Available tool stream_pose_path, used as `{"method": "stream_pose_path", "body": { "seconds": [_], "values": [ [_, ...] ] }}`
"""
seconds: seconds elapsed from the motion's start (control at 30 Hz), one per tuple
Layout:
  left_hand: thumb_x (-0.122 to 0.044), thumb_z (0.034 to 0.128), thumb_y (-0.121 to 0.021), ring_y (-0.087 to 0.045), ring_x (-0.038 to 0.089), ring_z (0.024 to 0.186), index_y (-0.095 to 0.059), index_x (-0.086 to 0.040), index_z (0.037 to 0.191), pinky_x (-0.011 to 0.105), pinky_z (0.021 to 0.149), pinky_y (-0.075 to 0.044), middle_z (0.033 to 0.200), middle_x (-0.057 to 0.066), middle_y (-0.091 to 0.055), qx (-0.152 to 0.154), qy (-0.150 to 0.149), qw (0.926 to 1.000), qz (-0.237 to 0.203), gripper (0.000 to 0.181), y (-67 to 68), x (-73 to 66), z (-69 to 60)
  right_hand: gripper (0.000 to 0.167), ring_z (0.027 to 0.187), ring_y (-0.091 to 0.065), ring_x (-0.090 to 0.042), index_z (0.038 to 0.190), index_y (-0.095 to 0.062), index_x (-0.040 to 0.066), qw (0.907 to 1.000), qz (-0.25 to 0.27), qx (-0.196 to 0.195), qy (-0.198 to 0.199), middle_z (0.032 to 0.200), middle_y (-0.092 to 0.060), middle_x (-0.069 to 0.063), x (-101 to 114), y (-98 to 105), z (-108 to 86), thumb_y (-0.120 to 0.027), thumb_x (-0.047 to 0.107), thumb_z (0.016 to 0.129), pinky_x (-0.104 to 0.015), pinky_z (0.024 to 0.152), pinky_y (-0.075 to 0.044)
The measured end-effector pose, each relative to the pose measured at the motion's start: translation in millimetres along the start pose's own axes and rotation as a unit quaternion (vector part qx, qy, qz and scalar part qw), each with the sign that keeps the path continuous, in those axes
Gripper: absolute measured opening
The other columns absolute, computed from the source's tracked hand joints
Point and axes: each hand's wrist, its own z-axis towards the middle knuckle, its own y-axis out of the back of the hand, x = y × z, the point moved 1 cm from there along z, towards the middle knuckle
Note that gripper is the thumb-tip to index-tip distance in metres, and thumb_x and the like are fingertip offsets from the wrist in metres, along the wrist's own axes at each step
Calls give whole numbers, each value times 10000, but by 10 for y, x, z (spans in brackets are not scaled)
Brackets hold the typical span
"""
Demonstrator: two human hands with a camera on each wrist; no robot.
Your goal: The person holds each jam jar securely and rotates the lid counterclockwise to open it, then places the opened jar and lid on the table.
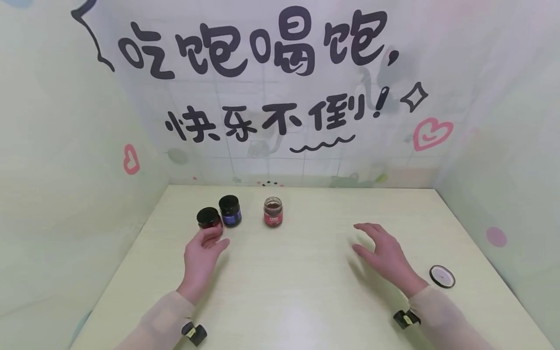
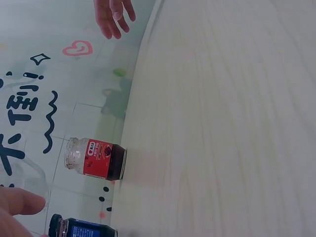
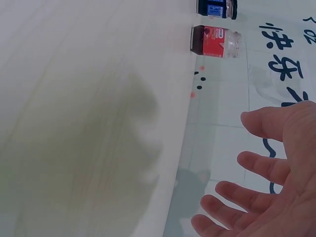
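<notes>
My left hand (image 1: 203,255) is beside a red-labelled jar with a black lid (image 1: 208,217), its fingers covering the jar's lower part. The thumb stands apart from the jar; whether the fingers touch it I cannot tell. Just right of that jar stands a blue-labelled jar with a black lid (image 1: 230,211). Farther right is an open glass jar (image 1: 273,214) with a red label and dark contents, also plain in the left wrist view (image 2: 98,159). Above the table's right side hovers my right hand (image 1: 387,255), fingers spread and loosely bent, holding nothing (image 3: 266,182).
A round lid (image 1: 442,276) lies with its pale inside up on the table, to the right of my right hand. Printed cloth walls (image 1: 280,165) enclose the pale wooden table (image 1: 288,277) at the back and both sides.
</notes>
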Motion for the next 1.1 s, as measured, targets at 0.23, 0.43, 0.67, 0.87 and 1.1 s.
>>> {"method": "stream_pose_path", "body": {
  "seconds": [0.23,0.43,0.67,0.87,1.1],
  "values": [
    [-55,895,-753,-569,297,1217,-530,33,1270,113,863,-481,1305,178,-592,-202,-48,9996,-208,445,16,-2,32,515,1245,-546,-355,1385,-580,120,9999,99,59,58,1367,-564,-118,90,-39,64,-748,270,922,-563,982,-452],
    [-96,893,-765,-564,266,1173,-459,11,1314,89,819,-468,1285,175,-557,-385,61,9992,26,531,30,34,85,526,1259,-540,-337,1393,-576,131,9996,213,162,30,1386,-552,-89,148,-78,110,-753,275,919,-548,998,-450],
    [-123,890,-764,-541,280,1158,-370,3,1361,198,896,-466,1296,186,-508,-636,292,9974,146,626,40,53,107,524,1280,-527,-320,1398,-571,150,9992,332,219,35,1404,-541,-71,235,-109,155,-749,283,924,-537,1017,-443],
    [-147,883,-770,-489,365,1224,-311,10,1403,453,1050,-400,1361,235,-460,-804,287,9959,286,711,51,71,157,521,1281,-527,-319,1386,-583,147,9992,371,129,96,1394,-549,-77,319,-134,212,-758,279,913,-536,1014,-446],
    [-154,883,-771,-428,412,1308,-260,24,1467,511,1108,-356,1436,275,-405,-822,322,9957,277,797,55,116,226,517,1286,-524,-289,1392,-579,178,9985,513,197,65,1401,-542,-42,395,-185,259,-752,289,918,-515,1020,-443]
  ]
}}
